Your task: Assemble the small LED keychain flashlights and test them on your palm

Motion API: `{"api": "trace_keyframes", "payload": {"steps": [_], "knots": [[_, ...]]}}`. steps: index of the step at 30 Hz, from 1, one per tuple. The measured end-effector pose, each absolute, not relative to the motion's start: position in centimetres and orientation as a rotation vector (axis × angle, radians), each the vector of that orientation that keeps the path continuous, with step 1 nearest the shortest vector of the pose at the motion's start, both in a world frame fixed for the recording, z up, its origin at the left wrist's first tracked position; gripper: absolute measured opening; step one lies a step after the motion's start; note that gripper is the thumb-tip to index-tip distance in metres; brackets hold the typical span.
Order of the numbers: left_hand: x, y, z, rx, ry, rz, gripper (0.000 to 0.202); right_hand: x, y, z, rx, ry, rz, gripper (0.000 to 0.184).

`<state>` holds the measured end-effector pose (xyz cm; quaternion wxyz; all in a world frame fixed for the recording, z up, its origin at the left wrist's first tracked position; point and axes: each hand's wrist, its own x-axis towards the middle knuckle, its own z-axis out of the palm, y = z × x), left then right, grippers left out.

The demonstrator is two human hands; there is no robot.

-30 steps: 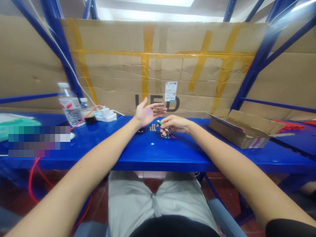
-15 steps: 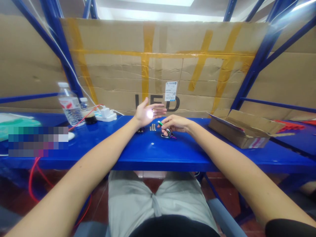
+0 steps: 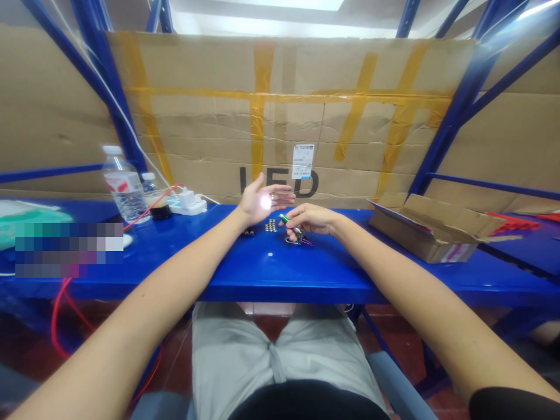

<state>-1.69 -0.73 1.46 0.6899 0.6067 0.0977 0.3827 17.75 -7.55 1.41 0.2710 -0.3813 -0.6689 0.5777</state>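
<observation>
My right hand (image 3: 311,220) is closed around a small green flashlight (image 3: 284,219), its front end pointing at my other hand. A bright white spot of light falls on the palm of my left hand (image 3: 262,199), which is held up with the fingers stretched out and nothing in it. A purple piece (image 3: 307,242) and a pale cord loop show just under my right fingers; whether they are held or lie on the table I cannot tell. Between the hands, several small silvery button-like pieces (image 3: 270,226) lie in rows. Some dark small pieces (image 3: 249,231) are partly hidden by my left wrist.
The blue table (image 3: 280,274) runs across in front of me. An opened cardboard box (image 3: 420,233) sits at the right. At the left stand a water bottle (image 3: 125,186), a smaller bottle of dark liquid (image 3: 158,204) and a white power strip (image 3: 190,204). Cardboard (image 3: 210,128) walls the back.
</observation>
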Motion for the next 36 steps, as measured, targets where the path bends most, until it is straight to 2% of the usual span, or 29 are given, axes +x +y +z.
{"api": "trace_keyframes", "payload": {"steps": [14,21,36], "knots": [[-1.77,-0.69,1.45,1.379,0.219,0.844,0.083,17.61,-7.56,1.31,-1.030,-1.800,1.557,0.023],[-1.74,-0.60,1.43,1.376,0.226,0.844,0.084,17.65,-7.48,1.29,-1.027,-1.792,1.541,0.017],[-1.76,-0.80,1.42,1.338,0.252,0.873,0.083,17.83,-7.16,1.12,-1.064,-1.781,1.461,0.019]]}}
